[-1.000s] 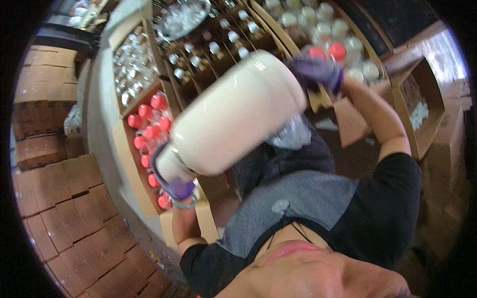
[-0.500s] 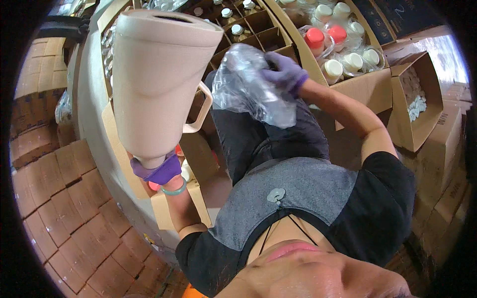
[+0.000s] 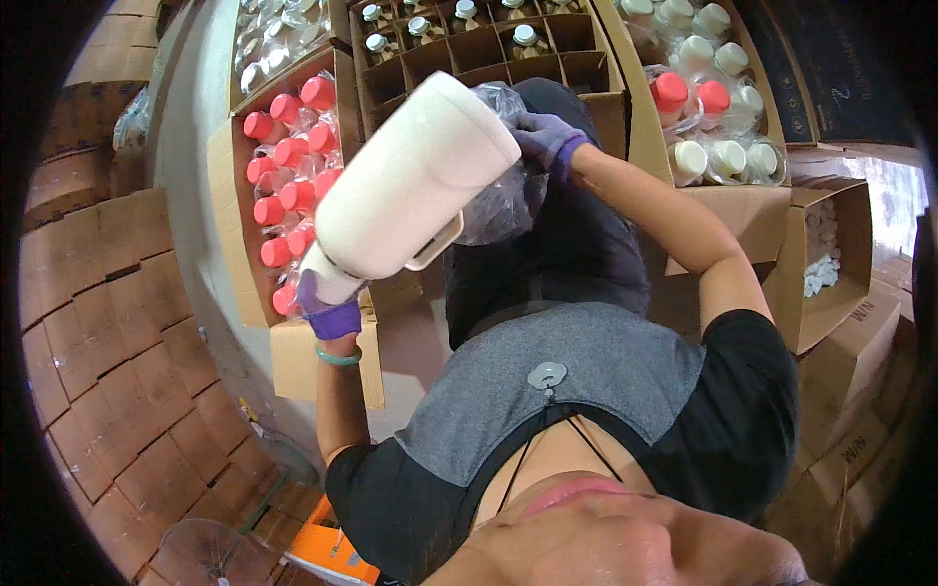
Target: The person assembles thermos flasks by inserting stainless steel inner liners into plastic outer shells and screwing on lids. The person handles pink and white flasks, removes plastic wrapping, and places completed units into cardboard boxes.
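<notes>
A large cream tumbler (image 3: 415,186) with a side handle is tilted, its wide top toward the upper right. My left hand (image 3: 330,311), in a purple glove, is closed around its narrow base. My right hand (image 3: 547,142), also gloved in purple, grips a crumpled clear plastic bag (image 3: 506,210) beside the tumbler's top. The tumbler covers part of the bag, so I cannot tell whether they touch. The right fingertips are partly hidden by the bag.
An open carton of red-capped bottles (image 3: 293,151) stands at the left. Beyond my lap is a divided carton (image 3: 479,73) with several bottles in its cells. At the right are a carton of white- and red-capped bottles (image 3: 728,156) and a smaller box (image 3: 855,244) of small white pieces.
The tumbler has gone from nearly upright to tilted rightward, its top coming in front of the bag. My right hand still holds the bag. The view has shifted, showing more of the left carton.
</notes>
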Available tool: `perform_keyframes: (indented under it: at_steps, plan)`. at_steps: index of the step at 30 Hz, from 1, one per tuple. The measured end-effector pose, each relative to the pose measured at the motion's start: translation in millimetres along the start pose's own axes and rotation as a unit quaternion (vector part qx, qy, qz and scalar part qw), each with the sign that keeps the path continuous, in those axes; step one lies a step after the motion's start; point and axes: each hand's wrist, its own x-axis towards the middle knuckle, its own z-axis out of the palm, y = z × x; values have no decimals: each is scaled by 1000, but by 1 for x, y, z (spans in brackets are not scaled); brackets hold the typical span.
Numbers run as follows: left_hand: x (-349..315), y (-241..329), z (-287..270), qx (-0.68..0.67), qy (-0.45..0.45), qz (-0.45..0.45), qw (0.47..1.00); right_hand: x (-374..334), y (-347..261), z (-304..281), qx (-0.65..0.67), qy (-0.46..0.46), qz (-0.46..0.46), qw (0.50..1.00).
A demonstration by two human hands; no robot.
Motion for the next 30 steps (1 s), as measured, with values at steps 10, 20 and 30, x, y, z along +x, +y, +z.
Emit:
perform_keyframes:
  at_steps: [10,20,30]
  plan:
    - [20,58,9,-232,-3,29,972,-42,-61,-35,-289,178,-324,883]
    - [68,179,-14,160,-95,529,828,-115,-147,43,-126,-89,-377,913]
    - [68,189,-23,89,-242,535,805,-127,-241,93,-221,-333,-453,797]
